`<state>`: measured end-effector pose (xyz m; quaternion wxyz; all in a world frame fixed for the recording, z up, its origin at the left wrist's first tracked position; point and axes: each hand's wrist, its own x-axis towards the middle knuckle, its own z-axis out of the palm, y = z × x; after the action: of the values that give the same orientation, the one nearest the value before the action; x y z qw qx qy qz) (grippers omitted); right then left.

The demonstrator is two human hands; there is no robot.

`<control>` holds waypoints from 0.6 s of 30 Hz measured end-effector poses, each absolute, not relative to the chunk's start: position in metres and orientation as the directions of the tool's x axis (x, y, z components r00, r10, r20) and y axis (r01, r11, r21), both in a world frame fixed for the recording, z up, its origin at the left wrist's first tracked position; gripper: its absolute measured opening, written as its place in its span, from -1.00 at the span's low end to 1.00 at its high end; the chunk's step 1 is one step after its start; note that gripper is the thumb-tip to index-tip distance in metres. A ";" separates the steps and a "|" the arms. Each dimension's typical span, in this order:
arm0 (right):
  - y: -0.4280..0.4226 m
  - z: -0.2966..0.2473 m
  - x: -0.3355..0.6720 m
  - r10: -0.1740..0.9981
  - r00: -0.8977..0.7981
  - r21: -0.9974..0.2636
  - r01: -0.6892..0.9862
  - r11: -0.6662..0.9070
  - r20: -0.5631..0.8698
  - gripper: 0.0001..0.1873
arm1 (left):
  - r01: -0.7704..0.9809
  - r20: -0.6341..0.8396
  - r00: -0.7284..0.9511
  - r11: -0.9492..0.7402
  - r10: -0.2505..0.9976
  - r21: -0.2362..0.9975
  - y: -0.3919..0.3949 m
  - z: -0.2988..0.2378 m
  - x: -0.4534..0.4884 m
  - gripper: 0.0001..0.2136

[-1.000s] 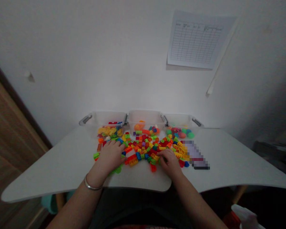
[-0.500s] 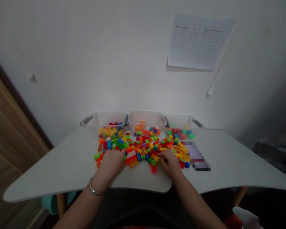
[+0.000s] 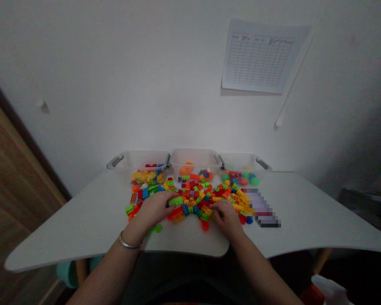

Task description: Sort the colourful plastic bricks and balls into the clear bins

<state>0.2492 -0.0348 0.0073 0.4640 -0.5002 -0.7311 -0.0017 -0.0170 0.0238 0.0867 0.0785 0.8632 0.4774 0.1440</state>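
A heap of mixed plastic toy bricks (image 3: 195,194) in red, orange, yellow, green and blue lies in front of me. My left hand (image 3: 158,206) is over the heap's left part, its fingers closed on a green toy brick (image 3: 177,201) above red and orange bricks. Over the right front part is my right hand (image 3: 227,215), fingers loosely curled with a gap between thumb and index finger. Its fingertips are beside a yellow-orange brick (image 3: 206,210), and I see nothing held in it. Round green pieces (image 3: 158,228) lie near my left wrist.
Three clear bins stand against the wall: the left bin (image 3: 139,156), middle bin (image 3: 193,156) and right bin (image 3: 239,159), each with some plastic pieces inside. A blurred-out flat object (image 3: 262,207) lies right of the heap on the white table (image 3: 305,212).
My left hand has shifted right and slightly away from me, and a green brick now shows at its fingers. Green pieces near my left wrist are uncovered. My right hand stays put.
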 end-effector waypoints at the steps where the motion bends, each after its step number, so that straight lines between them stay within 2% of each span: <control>1: -0.035 0.007 0.249 0.730 -0.071 -0.461 0.733 0.500 0.679 -0.79 | 0.748 0.191 0.517 -0.548 0.835 0.374 0.028 0.085 -0.016 -0.71; 4: -0.035 0.006 0.249 0.732 -0.064 -0.463 0.736 0.494 0.678 -0.80 | 0.619 0.286 0.457 -0.532 0.842 0.577 0.045 0.083 -0.012 -0.75; 6: -0.035 0.005 0.249 0.732 -0.065 -0.462 0.737 0.493 0.678 -0.81 | 0.552 0.366 0.423 -0.556 0.829 0.621 0.058 0.084 -0.007 -0.75; 12: -0.034 0.005 0.248 0.740 -0.070 -0.465 0.738 0.490 0.669 -0.79 | 0.591 0.672 0.282 -0.676 0.685 0.441 0.095 0.101 0.003 -0.74; 15: -0.035 0.006 0.248 0.745 -0.057 -0.470 0.744 0.476 0.664 -0.79 | 0.698 0.713 0.212 -0.614 0.669 0.368 0.107 0.110 0.006 -0.73; 18: -0.035 0.006 0.249 0.742 -0.049 -0.458 0.759 0.462 0.668 -0.80 | 0.801 0.676 0.161 -0.496 0.719 0.336 0.112 0.115 0.011 -0.71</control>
<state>0.2487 -0.0345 0.0061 0.4546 -0.5183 -0.7243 -0.0093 0.0115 0.1116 0.1150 -0.0496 0.7604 0.4998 0.4118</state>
